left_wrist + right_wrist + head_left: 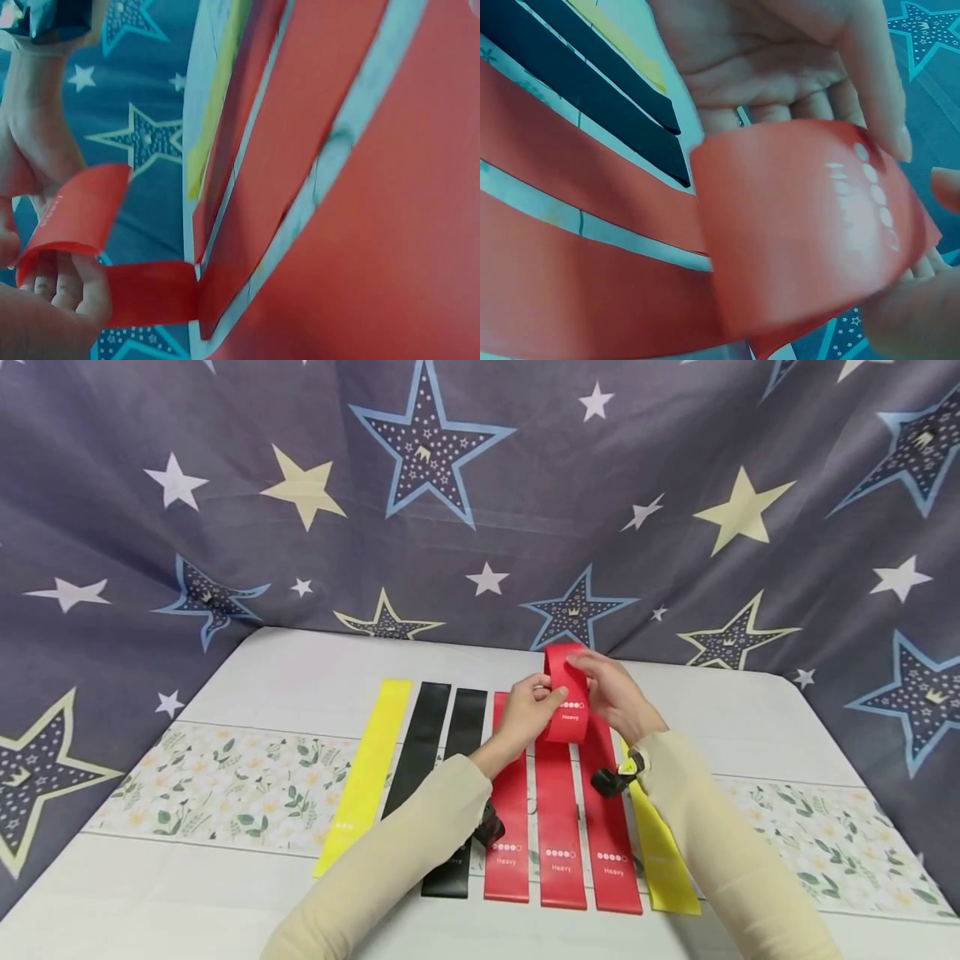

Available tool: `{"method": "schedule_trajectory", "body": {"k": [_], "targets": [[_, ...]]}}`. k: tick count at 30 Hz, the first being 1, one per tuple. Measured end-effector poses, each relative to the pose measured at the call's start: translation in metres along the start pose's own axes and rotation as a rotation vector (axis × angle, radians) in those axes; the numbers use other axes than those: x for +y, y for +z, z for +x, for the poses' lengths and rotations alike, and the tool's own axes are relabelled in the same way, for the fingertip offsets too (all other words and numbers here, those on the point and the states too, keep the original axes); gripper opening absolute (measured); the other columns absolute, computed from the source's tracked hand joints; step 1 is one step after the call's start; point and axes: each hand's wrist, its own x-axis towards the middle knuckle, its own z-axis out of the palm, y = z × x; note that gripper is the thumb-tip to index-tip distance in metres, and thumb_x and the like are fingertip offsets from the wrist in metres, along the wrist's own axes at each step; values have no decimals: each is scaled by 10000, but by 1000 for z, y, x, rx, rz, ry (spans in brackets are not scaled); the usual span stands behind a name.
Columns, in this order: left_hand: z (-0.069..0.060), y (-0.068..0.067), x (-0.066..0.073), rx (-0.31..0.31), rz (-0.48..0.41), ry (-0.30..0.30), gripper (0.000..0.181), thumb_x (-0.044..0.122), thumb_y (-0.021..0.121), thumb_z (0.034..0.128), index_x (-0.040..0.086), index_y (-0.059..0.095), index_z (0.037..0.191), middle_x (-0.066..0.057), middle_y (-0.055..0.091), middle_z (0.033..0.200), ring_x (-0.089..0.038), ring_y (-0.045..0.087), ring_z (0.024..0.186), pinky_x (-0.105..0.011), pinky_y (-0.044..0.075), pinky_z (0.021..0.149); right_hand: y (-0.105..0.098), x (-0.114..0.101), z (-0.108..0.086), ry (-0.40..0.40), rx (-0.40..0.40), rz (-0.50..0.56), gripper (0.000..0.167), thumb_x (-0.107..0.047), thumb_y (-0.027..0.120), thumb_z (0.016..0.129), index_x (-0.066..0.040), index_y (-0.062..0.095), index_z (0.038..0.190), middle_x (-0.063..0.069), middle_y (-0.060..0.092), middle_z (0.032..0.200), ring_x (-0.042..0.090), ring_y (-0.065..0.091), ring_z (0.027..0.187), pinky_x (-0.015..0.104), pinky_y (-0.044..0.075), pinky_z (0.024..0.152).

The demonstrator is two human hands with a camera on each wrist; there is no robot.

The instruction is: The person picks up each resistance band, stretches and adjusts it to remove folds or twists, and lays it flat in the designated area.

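Observation:
Above the far end of the middle red resistance band (558,802), both hands hold a curled red resistance band (567,727) marked "Heavy". My left hand (527,710) pinches its left edge, thumb in front and fingers inside the curl. On the upper right edge, my right hand (611,689) grips with thumb and fingers. The curled red band (810,232) fills much of the right wrist view, its white dots and lettering facing out. In the left wrist view a red strip (150,292) runs behind the left fingers; whether it joins the middle band is unclear.
Flat red bands (510,860) (611,843) lie on either side of the middle one. Two black bands (427,718) and a yellow band (367,777) lie left, another yellow band (667,868) right. The white table (187,893) meets a star-patterned cloth (487,543) behind.

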Motion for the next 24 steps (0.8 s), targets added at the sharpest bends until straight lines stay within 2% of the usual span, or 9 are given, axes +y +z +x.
{"method": "schedule_trajectory", "body": {"k": [4, 6, 9, 12, 15, 20, 24], "targets": [[-7, 5, -2, -66, -89, -83, 266, 182, 620, 923, -9, 621, 1108, -140, 666, 933, -99, 584, 675, -236, 550, 645, -1, 0, -5, -1, 6, 2, 308, -166, 468, 982, -135, 449, 1288, -32, 486, 1134, 132, 465, 1069, 208, 527, 780], [-10, 8, -2, -80, -109, -122, 280, 191, 636, 913, -3, 626, 1114, -134, 662, 981, -120, 621, 738, -290, 580, 690, -3, 0, -8, 4, 3, 2, 345, -175, 458, 983, -121, 426, 1322, -28, 489, 1143, 140, 470, 1078, 219, 534, 784], [-14, 10, -5, -84, -134, -171, 306, 195, 643, 908, 5, 611, 1145, -130, 644, 1062, -173, 649, 841, -353, 587, 725, -6, -1, -11, 18, 0, 11, 248, -182, 455, 983, -112, 490, 1218, -26, 532, 1089, 135, 518, 1020, 237, 549, 769], [-17, 12, -6, -91, -142, -195, 317, 187, 640, 911, 11, 576, 1167, -134, 632, 1101, -205, 657, 903, -363, 586, 717, -11, -1, -12, 35, -1, 64, 122, -169, 461, 980, -113, 567, 1007, -35, 620, 955, 114, 595, 891, 239, 559, 740], [-21, 12, -7, -109, -131, -202, 310, 170, 642, 908, 13, 542, 1156, -150, 658, 1085, -212, 679, 880, -357, 587, 692, -16, -2, -11, 40, -14, 130, 200, -136, 457, 979, -103, 615, 860, -29, 671, 821, 95, 636, 773, 230, 558, 716], [-28, 13, -7, -165, -99, -196, 298, 149, 653, 897, 9, 527, 1129, -158, 698, 1022, -248, 713, 775, -337, 588, 660, -23, -3, -11, 21, -3, 148, 235, -100, 459, 976, -100, 632, 817, -21, 683, 785, 89, 643, 729, 221, 553, 696], [-36, 14, -6, -207, -103, -189, 295, 158, 651, 900, -3, 547, 1124, -171, 713, 975, -291, 721, 759, -331, 588, 660, -28, -3, -10, 9, 28, 139, 243, -68, 472, 968, -93, 649, 803, -23, 687, 762, 80, 641, 703, 205, 549, 674]]}}
